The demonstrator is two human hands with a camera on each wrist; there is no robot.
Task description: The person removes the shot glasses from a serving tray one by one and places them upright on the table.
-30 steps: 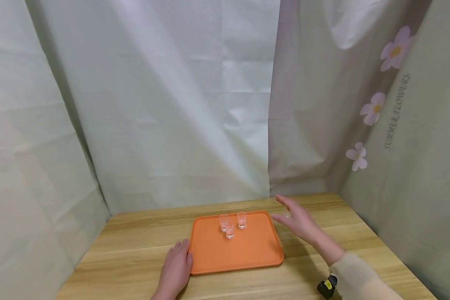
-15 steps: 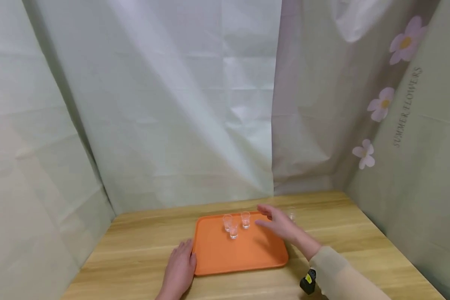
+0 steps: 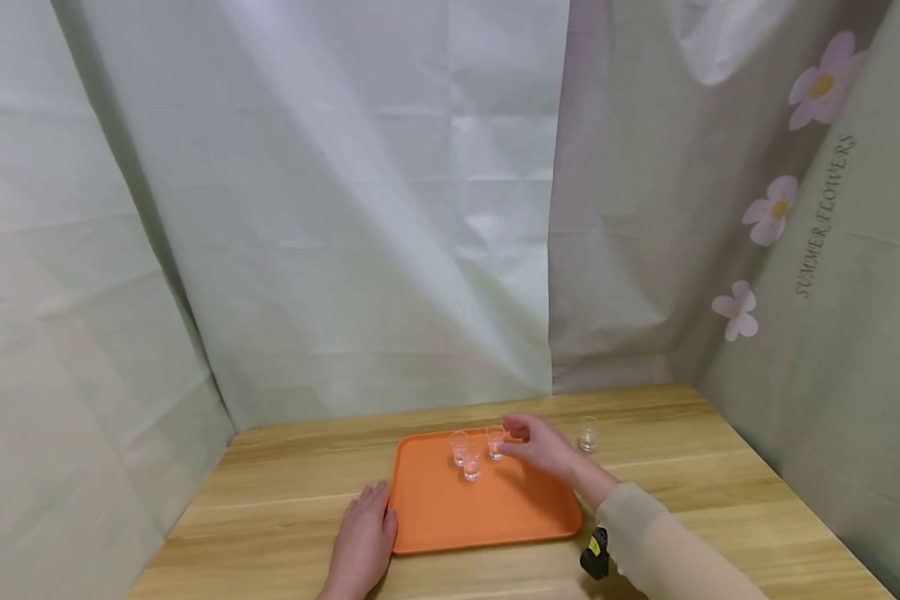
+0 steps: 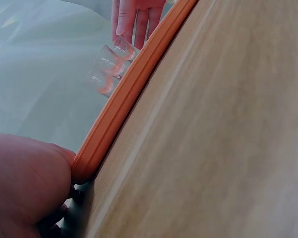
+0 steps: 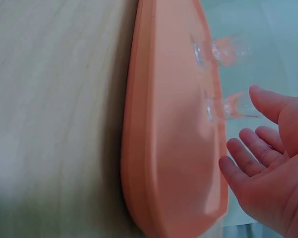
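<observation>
An orange tray (image 3: 487, 525) lies on the table with three small clear shot glasses grouped toward its back: a left one (image 3: 459, 448), a front one (image 3: 472, 467) and a right one (image 3: 495, 443). My left hand (image 3: 362, 537) rests at the tray's left edge, fingers straight; its thumb side meets the rim in the left wrist view. Over the tray's back right part is my right hand (image 3: 546, 452), thumb and fingers spread at the right glass. In the right wrist view the thumb comes up to that glass's (image 5: 231, 106) rim, and the fingers are loosely bent without closing round it.
Another clear shot glass (image 3: 588, 435) stands on the wooden table (image 3: 285, 483), right of the tray and behind the right forearm. Pale curtains (image 3: 390, 250) enclose the table at the back and both sides. A small black device (image 3: 595, 553) sits at the right wrist.
My right hand has moved left from beyond the tray's right side to the right glass on it. The glass on the table has come into plain view. My left hand keeps its place at the tray.
</observation>
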